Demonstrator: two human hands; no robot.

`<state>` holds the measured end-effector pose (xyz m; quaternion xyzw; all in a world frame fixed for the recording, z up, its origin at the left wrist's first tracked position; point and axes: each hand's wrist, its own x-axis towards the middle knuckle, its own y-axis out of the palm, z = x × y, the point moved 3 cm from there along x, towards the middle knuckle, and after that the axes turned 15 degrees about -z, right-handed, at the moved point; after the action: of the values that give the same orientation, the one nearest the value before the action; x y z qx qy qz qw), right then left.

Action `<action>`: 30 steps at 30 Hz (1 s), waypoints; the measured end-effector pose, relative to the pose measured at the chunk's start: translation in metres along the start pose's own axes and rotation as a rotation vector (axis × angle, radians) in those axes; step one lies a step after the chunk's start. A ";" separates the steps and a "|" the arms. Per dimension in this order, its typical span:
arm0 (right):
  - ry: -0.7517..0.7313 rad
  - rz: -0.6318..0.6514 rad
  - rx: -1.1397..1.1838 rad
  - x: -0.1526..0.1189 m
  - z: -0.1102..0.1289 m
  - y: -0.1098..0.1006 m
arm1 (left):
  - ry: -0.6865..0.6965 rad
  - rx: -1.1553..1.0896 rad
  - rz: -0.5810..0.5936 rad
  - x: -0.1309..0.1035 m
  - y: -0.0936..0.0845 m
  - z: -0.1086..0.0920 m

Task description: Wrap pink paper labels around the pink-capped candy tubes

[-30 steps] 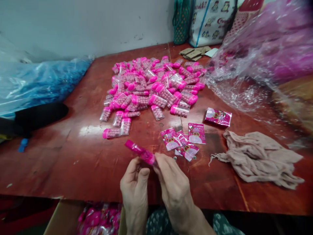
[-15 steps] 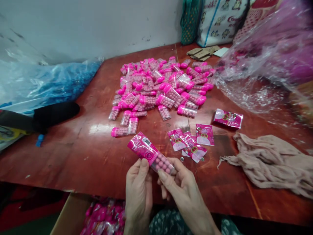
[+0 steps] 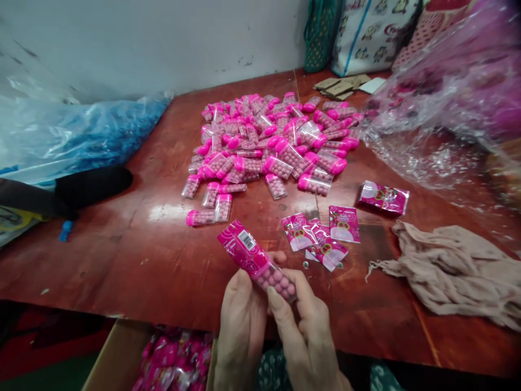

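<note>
Small packing workshop, by the look of it.
Candy tubes (image 3: 280, 157) heaped on red worktable (image 3: 163, 271), printed sleeves (image 3: 344, 224) laid out, cardboard box (image 3: 118, 355) filled below.

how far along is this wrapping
Looks done: the pink packets in the box below, probably wrapped tubes. In progress: the left hand and right hand hold a tube of pink balls, one end inside a printed sleeve. To do: a big pile of tubes without sleeves, with loose sleeves on the table.
</note>
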<state>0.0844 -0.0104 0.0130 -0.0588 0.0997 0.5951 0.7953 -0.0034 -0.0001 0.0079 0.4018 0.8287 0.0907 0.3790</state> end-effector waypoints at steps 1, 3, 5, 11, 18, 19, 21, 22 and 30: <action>-0.032 0.010 -0.024 0.000 0.001 0.002 | 0.005 -0.012 0.006 0.001 0.002 -0.002; -0.082 0.045 -0.066 0.000 0.002 0.005 | 0.052 -0.008 -0.017 0.004 0.006 -0.007; -0.120 0.066 -0.100 0.000 0.004 0.006 | 0.092 0.029 -0.044 0.006 0.011 -0.009; -0.241 -0.012 -0.204 -0.001 0.009 -0.001 | 0.109 0.048 0.065 -0.001 0.019 0.002; -0.215 -0.097 -0.148 -0.006 0.001 -0.005 | 0.079 0.155 0.150 -0.014 0.017 0.002; -0.163 -0.078 -0.124 -0.005 0.000 -0.006 | 0.057 0.149 0.128 -0.013 0.015 0.000; -0.020 -0.008 -0.065 -0.002 -0.002 -0.005 | 0.028 0.139 0.059 -0.009 0.012 -0.003; 0.059 0.041 -0.027 0.000 -0.002 -0.003 | 0.025 0.144 0.022 -0.007 0.010 -0.005; 0.406 0.253 0.259 0.008 -0.002 0.013 | 0.430 0.449 -0.295 -0.004 -0.005 -0.013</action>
<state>0.0743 0.0003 0.0099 -0.0620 0.3390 0.6481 0.6791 -0.0142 -0.0047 0.0172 0.3225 0.9382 -0.0671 0.1067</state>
